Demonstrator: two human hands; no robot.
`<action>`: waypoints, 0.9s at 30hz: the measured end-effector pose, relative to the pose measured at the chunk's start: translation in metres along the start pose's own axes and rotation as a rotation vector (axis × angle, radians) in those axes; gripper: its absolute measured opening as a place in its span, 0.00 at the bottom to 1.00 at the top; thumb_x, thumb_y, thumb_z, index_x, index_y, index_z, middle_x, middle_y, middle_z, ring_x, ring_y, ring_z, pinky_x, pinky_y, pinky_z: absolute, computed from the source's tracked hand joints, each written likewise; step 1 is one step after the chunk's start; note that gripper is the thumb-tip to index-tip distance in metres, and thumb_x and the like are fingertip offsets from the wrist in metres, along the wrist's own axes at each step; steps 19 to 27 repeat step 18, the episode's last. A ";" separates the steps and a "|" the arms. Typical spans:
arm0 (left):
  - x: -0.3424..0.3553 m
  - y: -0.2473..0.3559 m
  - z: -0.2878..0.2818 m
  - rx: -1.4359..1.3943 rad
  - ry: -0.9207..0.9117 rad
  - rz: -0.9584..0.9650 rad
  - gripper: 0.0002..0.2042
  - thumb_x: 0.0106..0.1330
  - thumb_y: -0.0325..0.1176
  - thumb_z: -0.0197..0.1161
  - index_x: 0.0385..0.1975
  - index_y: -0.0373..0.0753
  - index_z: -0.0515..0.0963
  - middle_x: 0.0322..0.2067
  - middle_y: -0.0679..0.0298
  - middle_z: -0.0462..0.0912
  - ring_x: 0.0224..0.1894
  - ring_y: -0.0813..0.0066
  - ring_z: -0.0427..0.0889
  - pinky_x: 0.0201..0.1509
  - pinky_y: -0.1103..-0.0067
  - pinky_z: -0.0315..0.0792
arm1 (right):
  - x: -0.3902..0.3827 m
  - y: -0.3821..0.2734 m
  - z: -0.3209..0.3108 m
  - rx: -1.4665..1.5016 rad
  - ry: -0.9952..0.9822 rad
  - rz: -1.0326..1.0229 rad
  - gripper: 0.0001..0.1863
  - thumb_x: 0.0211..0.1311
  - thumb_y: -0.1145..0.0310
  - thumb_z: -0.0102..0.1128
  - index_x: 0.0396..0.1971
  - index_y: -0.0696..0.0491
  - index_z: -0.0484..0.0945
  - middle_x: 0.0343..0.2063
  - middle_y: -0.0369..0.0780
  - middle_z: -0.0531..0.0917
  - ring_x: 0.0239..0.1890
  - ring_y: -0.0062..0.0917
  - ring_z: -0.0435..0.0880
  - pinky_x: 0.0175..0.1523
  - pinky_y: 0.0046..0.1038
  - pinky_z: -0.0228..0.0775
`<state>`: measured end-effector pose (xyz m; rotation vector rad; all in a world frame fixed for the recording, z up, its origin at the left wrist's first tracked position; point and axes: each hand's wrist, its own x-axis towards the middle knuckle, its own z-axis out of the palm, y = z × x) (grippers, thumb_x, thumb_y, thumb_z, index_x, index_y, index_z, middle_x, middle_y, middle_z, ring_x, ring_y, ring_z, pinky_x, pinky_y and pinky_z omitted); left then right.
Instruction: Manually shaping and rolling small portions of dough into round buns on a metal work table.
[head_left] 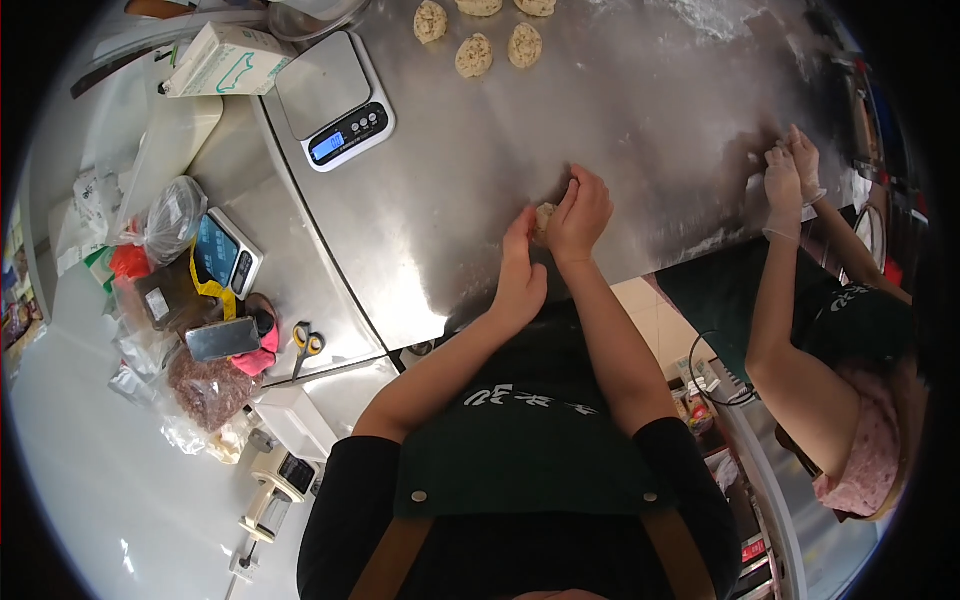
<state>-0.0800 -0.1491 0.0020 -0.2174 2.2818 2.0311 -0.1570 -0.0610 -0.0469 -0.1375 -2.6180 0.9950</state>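
Observation:
A small, pale lump of dough (544,222) with darker flecks sits between my hands near the front of the steel table, mostly hidden by them. From its left side, my left hand (522,272) curves against it. My right hand (582,214) cups it from the right, fingers bent over its far side. Both hands are bare and close around the lump. Farther off, several rounded, speckled dough balls (474,56) lie apart from one another on the tabletop.
Left of the dough balls stands a white digital scale (348,105). A carton (228,65), second scale (228,252), phone (222,339) and scissors (308,340) lie at the left among plastic bags. On the right, a co-worker's gloved hands (787,180) are held together over the table.

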 end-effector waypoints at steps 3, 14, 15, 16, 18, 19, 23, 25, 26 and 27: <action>0.019 0.000 -0.008 0.149 -0.002 -0.080 0.36 0.48 0.13 0.41 0.64 0.29 0.53 0.63 0.46 0.57 0.67 0.54 0.56 0.71 0.68 0.49 | 0.003 0.002 -0.001 -0.083 0.005 -0.050 0.13 0.61 0.71 0.51 0.46 0.51 0.73 0.42 0.41 0.78 0.45 0.37 0.76 0.48 0.39 0.61; -0.029 -0.014 0.009 -0.073 -0.051 -0.093 0.38 0.48 0.12 0.40 0.67 0.30 0.45 0.66 0.46 0.50 0.70 0.57 0.49 0.72 0.68 0.46 | -0.014 0.002 -0.009 -0.042 0.056 0.102 0.11 0.60 0.72 0.51 0.43 0.52 0.75 0.39 0.39 0.79 0.43 0.36 0.77 0.46 0.38 0.62; -0.025 -0.017 0.007 0.032 -0.065 -0.073 0.38 0.48 0.12 0.40 0.67 0.30 0.45 0.66 0.46 0.49 0.70 0.56 0.48 0.73 0.67 0.45 | -0.013 0.004 -0.009 -0.043 0.059 0.100 0.11 0.60 0.72 0.51 0.43 0.52 0.75 0.39 0.39 0.79 0.43 0.36 0.77 0.46 0.38 0.62; -0.020 -0.020 0.005 0.137 -0.079 -0.050 0.38 0.48 0.12 0.40 0.67 0.30 0.45 0.66 0.47 0.48 0.71 0.56 0.47 0.73 0.66 0.44 | -0.012 0.006 -0.008 -0.058 0.054 0.066 0.11 0.60 0.72 0.51 0.43 0.52 0.75 0.39 0.39 0.79 0.43 0.36 0.77 0.47 0.39 0.62; 0.003 -0.031 -0.006 0.074 -0.236 -0.200 0.40 0.49 0.13 0.42 0.68 0.33 0.41 0.67 0.48 0.46 0.72 0.55 0.44 0.73 0.65 0.43 | -0.011 0.008 -0.007 -0.069 0.041 0.042 0.11 0.59 0.71 0.52 0.43 0.51 0.75 0.39 0.39 0.80 0.43 0.36 0.77 0.46 0.39 0.62; 0.003 -0.031 -0.006 0.074 -0.236 -0.200 0.40 0.49 0.13 0.42 0.68 0.33 0.41 0.67 0.48 0.46 0.72 0.55 0.44 0.73 0.65 0.43 | -0.011 0.008 -0.007 -0.069 0.041 0.042 0.11 0.59 0.71 0.52 0.43 0.51 0.75 0.39 0.39 0.80 0.43 0.36 0.77 0.46 0.39 0.62; 0.003 -0.031 -0.006 0.074 -0.236 -0.200 0.40 0.49 0.13 0.42 0.68 0.33 0.41 0.67 0.48 0.46 0.72 0.55 0.44 0.73 0.65 0.43 | -0.011 0.008 -0.007 -0.069 0.041 0.042 0.11 0.59 0.71 0.52 0.43 0.51 0.75 0.39 0.39 0.80 0.43 0.36 0.77 0.46 0.39 0.62; 0.003 -0.031 -0.006 0.074 -0.236 -0.200 0.40 0.49 0.13 0.42 0.68 0.33 0.41 0.67 0.48 0.46 0.72 0.55 0.44 0.73 0.65 0.43 | -0.011 0.008 -0.007 -0.069 0.041 0.042 0.11 0.59 0.71 0.52 0.43 0.51 0.75 0.39 0.39 0.80 0.43 0.36 0.77 0.46 0.39 0.62; 0.003 -0.031 -0.006 0.074 -0.236 -0.200 0.40 0.49 0.13 0.42 0.68 0.33 0.41 0.67 0.48 0.46 0.72 0.55 0.44 0.73 0.65 0.43 | -0.011 0.008 -0.007 -0.069 0.041 0.042 0.11 0.59 0.71 0.52 0.43 0.51 0.75 0.39 0.39 0.80 0.43 0.36 0.77 0.46 0.39 0.62; 0.003 -0.031 -0.006 0.074 -0.236 -0.200 0.40 0.49 0.13 0.42 0.68 0.33 0.41 0.67 0.48 0.46 0.72 0.55 0.44 0.73 0.65 0.43 | -0.011 0.008 -0.007 -0.069 0.041 0.042 0.11 0.59 0.71 0.52 0.43 0.51 0.75 0.39 0.39 0.80 0.43 0.36 0.77 0.46 0.39 0.62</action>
